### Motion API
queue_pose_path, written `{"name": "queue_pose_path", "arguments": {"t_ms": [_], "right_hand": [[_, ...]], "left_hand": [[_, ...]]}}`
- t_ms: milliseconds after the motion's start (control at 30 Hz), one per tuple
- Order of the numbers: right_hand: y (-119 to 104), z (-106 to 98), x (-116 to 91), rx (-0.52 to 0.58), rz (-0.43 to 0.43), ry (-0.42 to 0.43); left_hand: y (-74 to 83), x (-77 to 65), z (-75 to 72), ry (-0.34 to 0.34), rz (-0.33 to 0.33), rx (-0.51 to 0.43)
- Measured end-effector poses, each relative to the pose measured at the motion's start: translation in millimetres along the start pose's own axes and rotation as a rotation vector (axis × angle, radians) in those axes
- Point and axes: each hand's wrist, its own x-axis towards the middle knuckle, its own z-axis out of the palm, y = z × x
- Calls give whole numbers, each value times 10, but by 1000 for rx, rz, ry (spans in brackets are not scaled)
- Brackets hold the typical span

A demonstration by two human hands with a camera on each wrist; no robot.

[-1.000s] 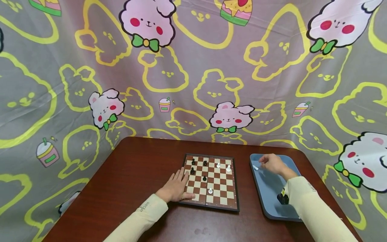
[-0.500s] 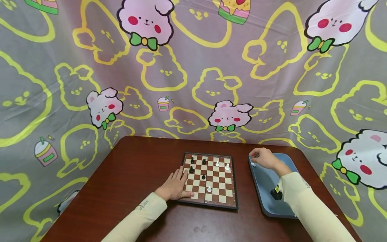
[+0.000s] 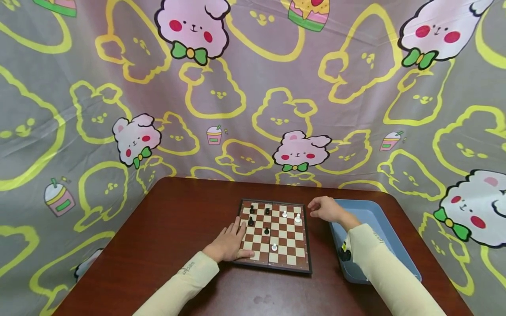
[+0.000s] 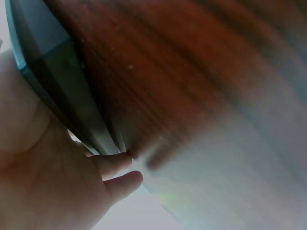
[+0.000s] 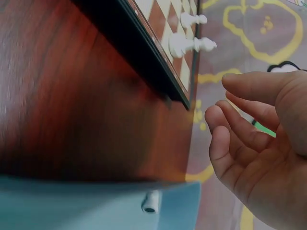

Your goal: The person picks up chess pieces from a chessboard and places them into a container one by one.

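Observation:
A chessboard [image 3: 290,239] with brown and cream squares lies on the table. Several black pieces, such as a black pawn [image 3: 266,231], stand on its left half. White pieces, among them a white pawn [image 3: 274,247] and a taller white piece [image 3: 298,217], stand on the right half. My left hand [image 3: 227,243] rests on the board's left edge, fingers spread. My right hand [image 3: 326,208] hovers between the board and the blue tray [image 3: 373,208], fingers loosely bent. No piece shows between them in the right wrist view. A white chess piece [image 5: 151,202] lies inside the tray there.
The dark brown wooden table [image 3: 189,210] extends around the board. A patterned cloth [image 3: 237,131] hangs behind the table and along its sides. The right sleeve [image 3: 379,254] covers part of the tray.
My right hand has moved left from above the tray's far-left corner, out over the table beside the board. The left hand and the pieces on the board have stayed put.

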Motion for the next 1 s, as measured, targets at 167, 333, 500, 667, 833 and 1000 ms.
{"name": "queue_pose_path", "arguments": {"t_ms": [167, 333, 500, 667, 833, 1000], "right_hand": [[-3, 123, 64, -6, -6, -4], [-10, 216, 94, 29, 6, -13], [-9, 294, 104, 33, 15, 1], [-5, 375, 111, 38, 16, 21], [-4, 435, 127, 42, 28, 32], [0, 477, 145, 33, 31, 27]], "left_hand": [[14, -6, -12, 13, 13, 7], [19, 5, -10, 14, 9, 8], [17, 18, -7, 9, 1, 9], [16, 5, -18, 12, 4, 8], [10, -6, -9, 8, -1, 16], [14, -21, -14, 1, -7, 21]]}}
